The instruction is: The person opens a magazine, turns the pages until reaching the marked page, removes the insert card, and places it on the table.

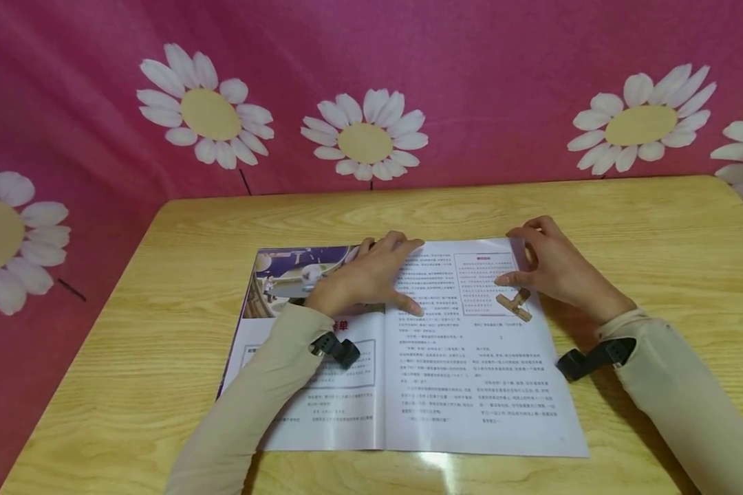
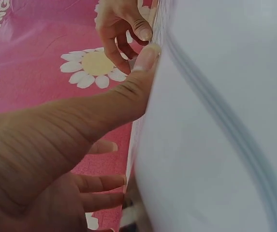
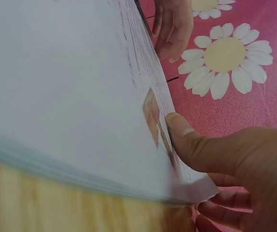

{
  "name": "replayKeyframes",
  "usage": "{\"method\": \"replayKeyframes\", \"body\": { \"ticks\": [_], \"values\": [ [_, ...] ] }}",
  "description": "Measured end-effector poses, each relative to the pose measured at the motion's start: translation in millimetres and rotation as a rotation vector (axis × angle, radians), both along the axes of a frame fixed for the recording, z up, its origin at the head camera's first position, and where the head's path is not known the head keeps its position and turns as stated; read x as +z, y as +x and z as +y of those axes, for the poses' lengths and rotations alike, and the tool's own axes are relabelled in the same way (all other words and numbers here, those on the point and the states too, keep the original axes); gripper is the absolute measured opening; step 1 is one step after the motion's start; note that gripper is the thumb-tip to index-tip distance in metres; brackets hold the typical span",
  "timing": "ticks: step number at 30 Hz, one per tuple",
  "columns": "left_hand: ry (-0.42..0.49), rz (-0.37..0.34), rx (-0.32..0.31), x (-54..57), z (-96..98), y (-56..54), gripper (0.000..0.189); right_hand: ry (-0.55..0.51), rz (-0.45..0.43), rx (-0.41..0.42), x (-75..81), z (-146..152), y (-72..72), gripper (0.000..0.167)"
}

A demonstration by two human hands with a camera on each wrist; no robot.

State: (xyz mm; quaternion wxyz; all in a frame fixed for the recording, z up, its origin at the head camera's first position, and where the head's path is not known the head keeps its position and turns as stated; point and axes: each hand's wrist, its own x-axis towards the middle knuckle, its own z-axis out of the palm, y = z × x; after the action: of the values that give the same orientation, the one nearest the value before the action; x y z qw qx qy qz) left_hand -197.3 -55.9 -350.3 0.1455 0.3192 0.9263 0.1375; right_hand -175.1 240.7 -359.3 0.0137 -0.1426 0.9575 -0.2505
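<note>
One magazine (image 1: 402,371), opened at two pages, lying on the wood-grain bench (image 1: 124,337) with its spine towards the person. Left page (image 1: 322,409): purple illustration (image 1: 285,278) at the top, boxed text below. Right page (image 1: 517,385): columns of text and a printed picture of wooden pieces (image 1: 515,304) near the outer edge. Left hand (image 1: 368,275): over the top of the spine, fingers spread, thumb out above the right page; whether it presses the paper, cannot tell. Right hand (image 1: 554,271): at the top outer corner of the right page, pinching it, thumb on the printed face, other fingers behind; one leaf or several, cannot tell. Backing: pink cloth (image 1: 489,89) with daisies (image 1: 365,142). Step in hand, by judgement: gripping the corner to turn the leaf. Next move probably calls for separating a single leaf and carrying it leftward, left hand out of its path.
</note>
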Motion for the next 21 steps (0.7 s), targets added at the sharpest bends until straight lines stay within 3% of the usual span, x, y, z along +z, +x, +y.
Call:
{"method": "replayKeyframes", "body": {
  "ticks": [7,21],
  "values": [
    [0.020,-0.003,0.011,1.4,0.4,0.1,0.113,-0.009,0.017,0.022,-0.2,0.0,-0.3,0.076],
    [0.041,0.011,0.009,1.5,-0.7,1.0,0.109,-0.045,-0.045,0.025,2.4,0.6,0.1,0.075]
  ]
}}
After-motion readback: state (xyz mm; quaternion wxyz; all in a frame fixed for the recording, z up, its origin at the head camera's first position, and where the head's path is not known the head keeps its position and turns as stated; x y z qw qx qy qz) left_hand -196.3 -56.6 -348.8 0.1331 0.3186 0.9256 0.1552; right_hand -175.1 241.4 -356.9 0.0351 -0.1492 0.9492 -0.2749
